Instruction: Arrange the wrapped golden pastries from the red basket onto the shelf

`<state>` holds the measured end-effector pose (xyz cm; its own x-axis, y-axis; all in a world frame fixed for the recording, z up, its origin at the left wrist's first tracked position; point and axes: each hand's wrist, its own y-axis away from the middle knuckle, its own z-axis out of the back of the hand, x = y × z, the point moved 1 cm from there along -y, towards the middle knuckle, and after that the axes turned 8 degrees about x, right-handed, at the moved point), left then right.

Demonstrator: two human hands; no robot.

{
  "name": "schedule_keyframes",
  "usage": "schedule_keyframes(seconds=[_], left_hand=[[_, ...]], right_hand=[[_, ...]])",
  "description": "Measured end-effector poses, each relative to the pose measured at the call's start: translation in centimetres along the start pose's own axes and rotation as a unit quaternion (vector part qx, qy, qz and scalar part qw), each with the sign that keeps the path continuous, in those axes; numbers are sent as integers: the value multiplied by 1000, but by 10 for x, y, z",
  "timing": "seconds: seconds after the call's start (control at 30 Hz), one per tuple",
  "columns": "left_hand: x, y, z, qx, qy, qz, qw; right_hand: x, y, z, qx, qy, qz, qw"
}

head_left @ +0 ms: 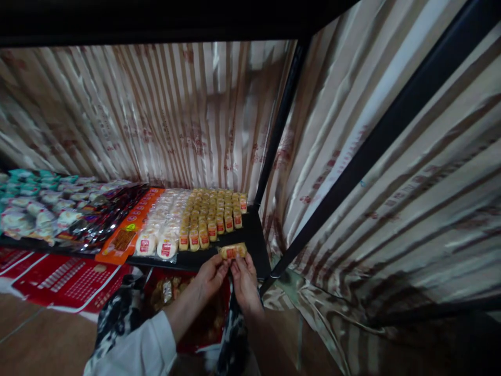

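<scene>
On shelf (254,237), perhaps wrapped pastries (213,211)

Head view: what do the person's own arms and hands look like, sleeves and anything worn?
The left hand is bare, with a white sleeve pushed back up the forearm. The right hand is bare too; no sleeve shows on its forearm. No gloves; rings or a watch cannot be made out.

Both hands, left hand (211,275) and right hand (245,279), pinch a wrapped snack bar (232,251) at the shelf (254,237) edge beside rows of snack packets (213,211).
</scene>
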<state>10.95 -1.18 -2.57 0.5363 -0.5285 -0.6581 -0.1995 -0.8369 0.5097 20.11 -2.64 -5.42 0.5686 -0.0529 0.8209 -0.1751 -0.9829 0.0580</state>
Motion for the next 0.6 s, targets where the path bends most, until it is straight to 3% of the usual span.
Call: schedule_keyframes(seconds=[0.1,0.23,0.33,0.43,0.6], left_hand=[[0,-3,-16,-24,24,41,999],[-4,-18,-36,-64,-76,-1,995],[-4,-34,-56,3,-136,-56,989],[0,-52,-78,88,-124,-74,986],[4,-84,-103,113,-71,-45,990]], right_hand=[[14,-28,13,-50,92,41,994],[37,-69,34,-93,259,116,954],[46,-96,42,-90,346,141,923],[46,-118,48,-101,379,149,908],[44,-153,57,-166,445,170,863]])
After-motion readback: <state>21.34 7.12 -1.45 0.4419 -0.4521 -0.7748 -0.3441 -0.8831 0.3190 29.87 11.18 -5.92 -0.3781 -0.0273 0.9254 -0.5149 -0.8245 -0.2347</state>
